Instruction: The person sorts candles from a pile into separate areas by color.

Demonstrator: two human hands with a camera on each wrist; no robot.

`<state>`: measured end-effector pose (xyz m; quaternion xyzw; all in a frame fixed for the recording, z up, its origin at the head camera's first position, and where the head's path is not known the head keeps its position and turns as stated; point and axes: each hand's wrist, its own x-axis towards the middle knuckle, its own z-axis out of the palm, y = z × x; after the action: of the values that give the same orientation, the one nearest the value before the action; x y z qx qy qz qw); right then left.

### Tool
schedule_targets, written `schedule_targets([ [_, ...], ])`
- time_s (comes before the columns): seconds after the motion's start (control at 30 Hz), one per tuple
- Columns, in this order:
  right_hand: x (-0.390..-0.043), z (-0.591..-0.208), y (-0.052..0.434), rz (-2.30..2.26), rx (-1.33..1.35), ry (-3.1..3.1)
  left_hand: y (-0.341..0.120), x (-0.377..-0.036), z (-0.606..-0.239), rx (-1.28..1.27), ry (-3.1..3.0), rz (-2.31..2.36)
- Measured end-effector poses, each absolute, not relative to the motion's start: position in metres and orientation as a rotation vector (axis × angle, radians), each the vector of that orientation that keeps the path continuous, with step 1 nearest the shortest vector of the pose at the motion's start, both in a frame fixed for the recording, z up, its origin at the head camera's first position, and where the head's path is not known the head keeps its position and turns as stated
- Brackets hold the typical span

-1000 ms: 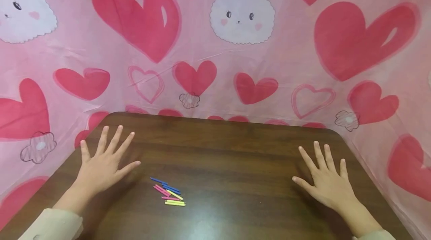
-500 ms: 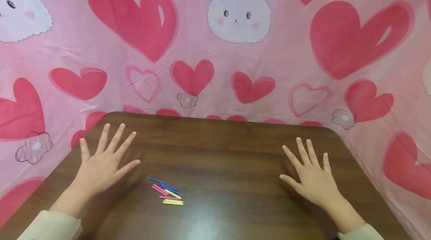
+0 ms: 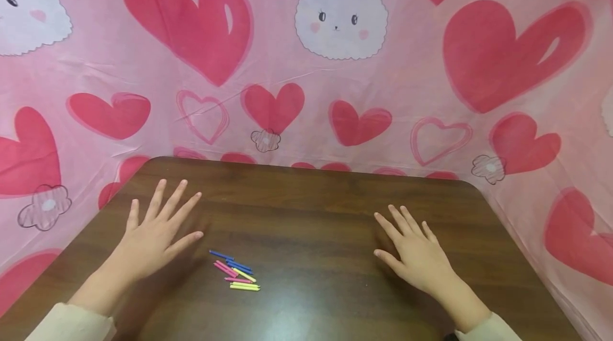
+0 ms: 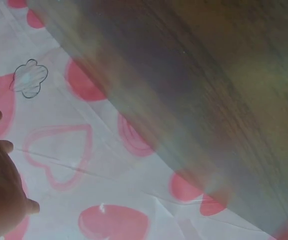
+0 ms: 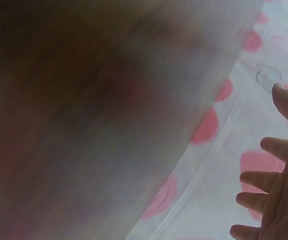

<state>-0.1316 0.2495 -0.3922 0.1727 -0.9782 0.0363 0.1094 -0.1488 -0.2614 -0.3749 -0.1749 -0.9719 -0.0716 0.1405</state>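
Observation:
My left hand (image 3: 150, 242) is spread with straight fingers above the left side of the dark wooden table (image 3: 306, 208), holding nothing. Just to its right lies a small loose group of short, thin sticks: blue sticks (image 3: 239, 266), pink sticks (image 3: 225, 268) and yellow sticks (image 3: 245, 287), some overlapping. Their exact kind is too small to tell. Over the right half of the table, my right hand (image 3: 416, 256) also has its fingers extended, apart from the sticks. Each wrist view shows only part of its hand, with bare fingers and nothing in them.
A pink cloth backdrop (image 3: 287, 69) printed with hearts and rabbits hangs behind and beside the table. The table's far edge (image 3: 306, 167) runs along it, with rounded corners. Light sleeves (image 3: 72, 322) cover the forearms.
My right hand has moved left, toward the middle of the table. The left hand has shifted slightly right. The sticks keep their arrangement; the head view has tilted a little.

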Motion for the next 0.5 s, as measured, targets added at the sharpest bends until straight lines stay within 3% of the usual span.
schedule_targets([
  [0.5, -0.136, -0.394, 0.201, 0.243, 0.690, -2.824, -0.249, -0.145, -0.380, -0.695, -2.619, -0.311],
])
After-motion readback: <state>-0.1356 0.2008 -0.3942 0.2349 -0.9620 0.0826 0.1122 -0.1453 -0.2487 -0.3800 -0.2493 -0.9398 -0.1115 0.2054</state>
